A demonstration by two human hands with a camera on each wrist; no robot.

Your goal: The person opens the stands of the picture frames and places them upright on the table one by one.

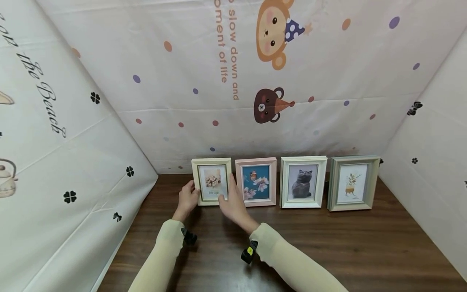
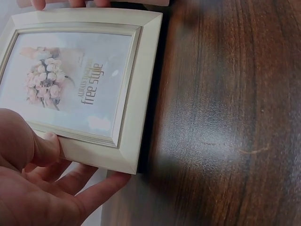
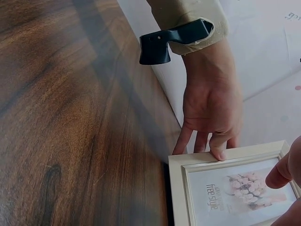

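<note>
A cream picture frame point(image 1: 213, 180) with a flower bouquet picture and "free style" lettering stands upright at the left end of a row. My left hand point(image 1: 187, 198) grips its left side, thumb on the front border and fingers around the edge, as the left wrist view also shows. At the opposite side is my right hand point(image 1: 234, 206), holding the right edge with its fingers, their tips visible there in the left wrist view. Its thumb point(image 3: 281, 172) lies over the front of the picture. Close beside that hand stands a pink picture frame point(image 1: 256, 182) with blossoms.
Farther right stand a white picture frame point(image 1: 303, 182) with a grey cat and a grey-green one point(image 1: 353, 184) with a plant. All stand on a dark wooden table point(image 1: 313, 247), near a printed white back cloth point(image 1: 175, 89). Side cloths rise left and right.
</note>
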